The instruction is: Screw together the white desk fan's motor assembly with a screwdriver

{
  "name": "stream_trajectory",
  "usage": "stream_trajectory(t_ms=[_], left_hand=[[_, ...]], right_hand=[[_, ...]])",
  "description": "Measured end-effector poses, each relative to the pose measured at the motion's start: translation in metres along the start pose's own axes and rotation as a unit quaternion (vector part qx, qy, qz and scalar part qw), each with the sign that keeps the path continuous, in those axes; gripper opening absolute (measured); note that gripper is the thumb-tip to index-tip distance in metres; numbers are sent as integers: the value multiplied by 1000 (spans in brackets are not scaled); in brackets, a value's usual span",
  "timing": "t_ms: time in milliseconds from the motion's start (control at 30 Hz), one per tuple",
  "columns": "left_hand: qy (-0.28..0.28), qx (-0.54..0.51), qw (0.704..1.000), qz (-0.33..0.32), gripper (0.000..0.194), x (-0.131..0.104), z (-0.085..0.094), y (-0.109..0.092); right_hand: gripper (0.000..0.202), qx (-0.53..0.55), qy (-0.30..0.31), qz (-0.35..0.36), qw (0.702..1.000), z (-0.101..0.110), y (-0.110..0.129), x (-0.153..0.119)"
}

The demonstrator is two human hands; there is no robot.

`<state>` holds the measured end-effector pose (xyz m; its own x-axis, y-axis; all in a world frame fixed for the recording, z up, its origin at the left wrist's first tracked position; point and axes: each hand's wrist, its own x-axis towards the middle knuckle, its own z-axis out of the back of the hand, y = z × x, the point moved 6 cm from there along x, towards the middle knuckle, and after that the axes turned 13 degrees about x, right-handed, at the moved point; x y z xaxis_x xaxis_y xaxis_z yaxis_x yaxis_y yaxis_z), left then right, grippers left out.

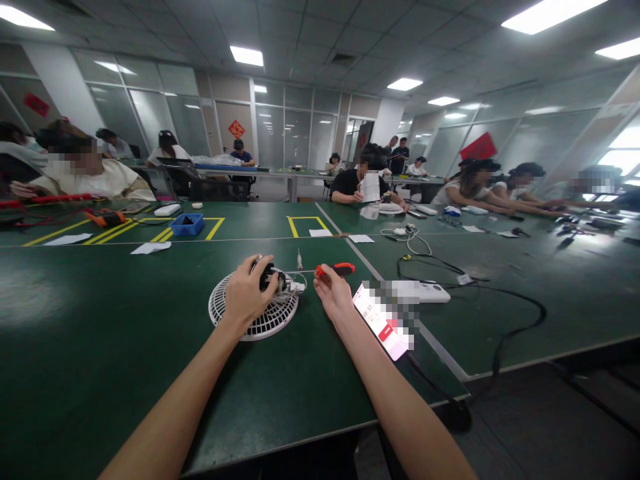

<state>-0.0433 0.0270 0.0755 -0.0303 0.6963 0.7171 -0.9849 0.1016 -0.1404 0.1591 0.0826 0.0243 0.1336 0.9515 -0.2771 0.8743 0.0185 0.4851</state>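
Observation:
A round white fan grille (265,328) lies on the green table, with a black motor part (269,275) and white wiring on top. My left hand (249,293) is closed round the motor part from above. Right of the grille, my right hand (331,291) holds a screwdriver (318,271) by its red end, its thin shaft pointing left toward the motor. A red and black tool handle (344,269) shows just behind that hand. A small clear-and-white item (299,259) sits beyond the grille.
A lit phone (383,325) lies beside my right forearm, near a white power strip (423,291) and black cables. Farther off are a blue bin (187,225), paper slips and yellow tape. Across the table, a person (367,177) works at another white grille (391,209).

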Motion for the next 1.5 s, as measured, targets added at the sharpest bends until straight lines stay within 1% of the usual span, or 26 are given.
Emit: stream_trajectory(t_ms=[133, 233, 333, 467, 600, 700, 767, 867, 933, 1033, 1133, 1267, 1333, 1433, 1500], left_hand=[[-1, -4, 1000, -2, 45, 0, 0, 0], [-5, -3, 1000, -2, 45, 0, 0, 0], [-10, -4, 1000, 1, 45, 0, 1, 1], [-12, -8, 1000, 10, 46, -1, 1, 2], [-5, -8, 1000, 15, 47, 0, 2, 2], [-2, -5, 1000, 17, 46, 0, 2, 2], [-2, -5, 1000, 18, 46, 1, 2, 2], [-1, -8, 1000, 19, 47, 1, 1, 4], [-6, -10, 1000, 20, 47, 1, 1, 5], [-12, -10, 1000, 21, 44, 1, 1, 7], [-13, -9, 1000, 15, 43, 1, 0, 5], [-17, -7, 1000, 13, 42, 1, 1, 3], [-18, -6, 1000, 17, 42, 1, 2, 2], [-17, -5, 1000, 22, 41, 1, 4, 2], [-18, -2, 1000, 26, 41, 1, 4, 2]], right_hand=[[21, 32, 18, 8, 999, -3, 2, 0], [19, 6, -4, 11, 1000, -1, 0, 0], [24, -16, -14, 11, 1000, 1, 0, 0], [23, 20, 11, 6, 1000, -4, 2, -3], [23, 54, 7, -9, 998, -7, 0, -5], [17, 28, -11, -9, 999, -4, -2, -5], [20, 4, -14, -8, 1000, -2, -3, -4], [28, 6, 11, 7, 1000, -3, -1, -1], [29, 24, 32, 11, 999, -6, 1, 1], [26, 52, 47, -9, 997, -10, 1, 1], [22, 66, 30, -21, 997, -9, -1, 0], [16, 22, -9, -33, 999, -1, -7, 1], [18, 14, -4, -35, 999, 0, -7, 2], [21, 32, 15, -27, 999, -3, -4, 3], [22, 42, 16, -30, 999, -5, -2, 2]])
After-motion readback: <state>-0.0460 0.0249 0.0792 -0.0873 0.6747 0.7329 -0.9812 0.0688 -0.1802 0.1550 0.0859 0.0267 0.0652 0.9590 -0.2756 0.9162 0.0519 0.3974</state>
